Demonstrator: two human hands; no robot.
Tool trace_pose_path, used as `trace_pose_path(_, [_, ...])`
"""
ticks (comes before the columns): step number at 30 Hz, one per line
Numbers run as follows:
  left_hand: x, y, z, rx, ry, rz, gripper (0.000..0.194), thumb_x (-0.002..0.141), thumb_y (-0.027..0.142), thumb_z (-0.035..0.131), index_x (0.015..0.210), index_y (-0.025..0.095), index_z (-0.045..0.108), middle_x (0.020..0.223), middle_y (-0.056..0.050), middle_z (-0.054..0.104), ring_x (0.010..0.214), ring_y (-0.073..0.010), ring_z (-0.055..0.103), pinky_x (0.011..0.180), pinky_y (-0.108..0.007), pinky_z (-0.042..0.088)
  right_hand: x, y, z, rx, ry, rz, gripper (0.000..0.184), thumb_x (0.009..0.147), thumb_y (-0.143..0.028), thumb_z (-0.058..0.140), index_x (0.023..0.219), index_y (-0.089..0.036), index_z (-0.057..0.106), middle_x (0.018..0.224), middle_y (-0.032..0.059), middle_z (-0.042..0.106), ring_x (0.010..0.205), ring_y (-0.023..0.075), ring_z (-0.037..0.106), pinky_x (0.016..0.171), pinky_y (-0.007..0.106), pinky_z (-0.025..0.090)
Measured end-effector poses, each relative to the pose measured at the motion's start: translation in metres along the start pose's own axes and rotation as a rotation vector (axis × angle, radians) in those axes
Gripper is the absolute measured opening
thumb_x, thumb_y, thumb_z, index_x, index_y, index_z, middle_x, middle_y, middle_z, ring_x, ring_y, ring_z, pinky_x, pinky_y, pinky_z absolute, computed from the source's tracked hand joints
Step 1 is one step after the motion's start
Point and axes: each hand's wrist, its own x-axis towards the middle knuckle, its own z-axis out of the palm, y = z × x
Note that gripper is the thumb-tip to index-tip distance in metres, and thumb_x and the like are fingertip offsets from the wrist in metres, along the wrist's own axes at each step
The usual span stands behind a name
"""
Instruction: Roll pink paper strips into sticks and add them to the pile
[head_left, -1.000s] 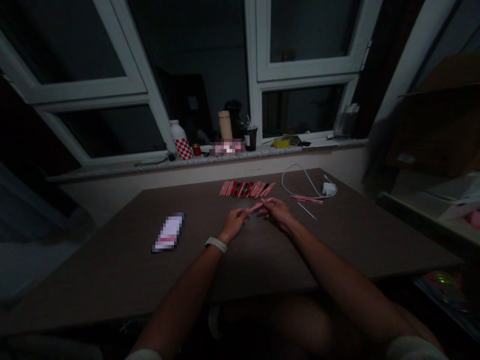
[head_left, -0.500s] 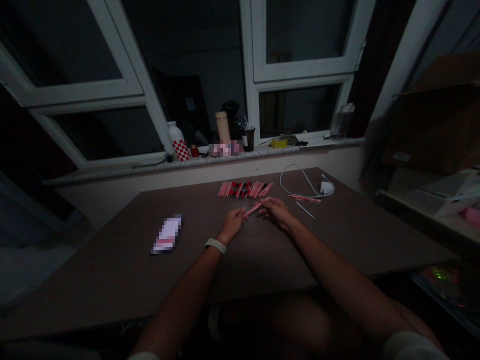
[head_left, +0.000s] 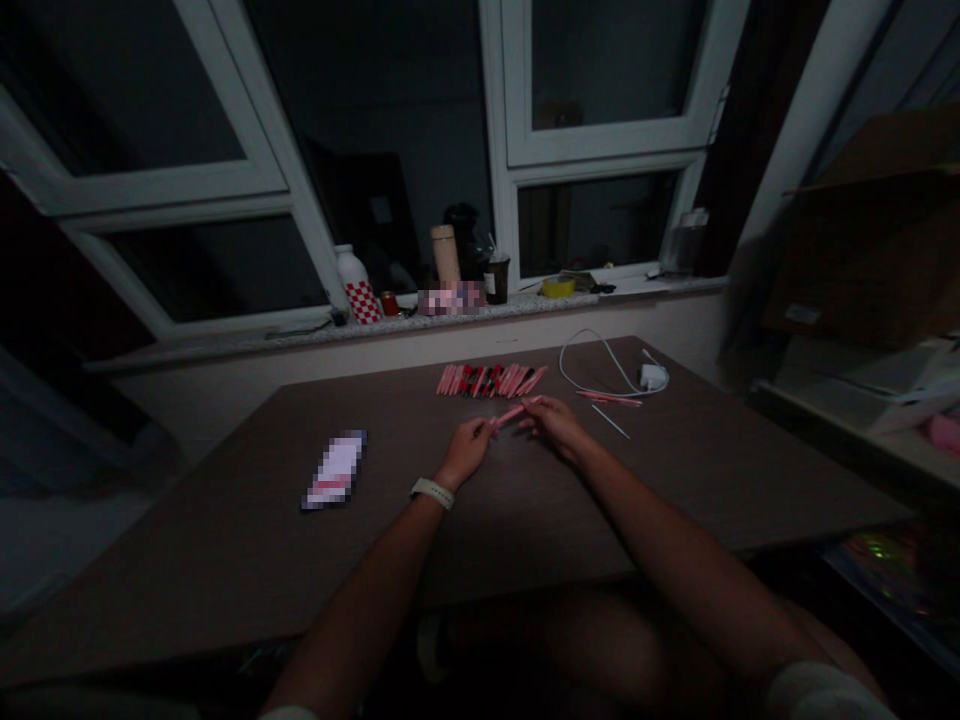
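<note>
A pale, off-white strap (head_left: 433, 493) circles the left wrist, narrow and slightly curved, with a row of small dark marks or holes along it. Both hands and forearms are bare. At the bottom right of the frame, the right sleeve (head_left: 825, 690) is pale greyish, wide and soft-edged; at the bottom left, only a light sliver of the left sleeve (head_left: 291, 713) shows.

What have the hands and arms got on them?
No gloves on the left hand or right hand. A pale band with small dark marks circles the left wrist; I see none on the right. Light-coloured sleeves show at the picture's bottom edge, leaving both forearms bare.
</note>
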Motion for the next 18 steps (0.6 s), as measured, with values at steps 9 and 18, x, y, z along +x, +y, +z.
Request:
trace_pose_path(9, [-0.0006, 0.0032, 0.0004, 0.021, -0.008, -0.018, 0.045, 0.09, 0.05, 0.04, 0.071, 0.015, 0.061, 0.062, -0.001, 0.057, 0.062, -0.0149, 0.053, 0.061, -0.025, 0.04, 0.0007, 0.0016, 0.0005, -0.004, 0.003, 0.006, 0.009, 0.082, -0.025, 0.064, 0.082, -0.016, 0.062, 0.089, 0.0051, 0.073, 0.053, 0.0085, 0.065, 0.037, 0.011, 0.039])
trace_pose_path(18, [-0.0007, 0.0015, 0.002, -0.002, 0.016, 0.011, 0.038, 0.088, 0.049, 0.048, 0.082, 0.015, 0.062, 0.073, -0.003, 0.062, 0.07, -0.0152, 0.057, 0.066, -0.025, 0.042, 0.001, 0.0013, -0.0009, -0.005, 0.011, 0.004, 0.012, 0.083, -0.028, 0.063, 0.082, -0.016, 0.062, 0.094, 0.006, 0.073, 0.053, 0.0076, 0.064, 0.038, 0.011, 0.04])
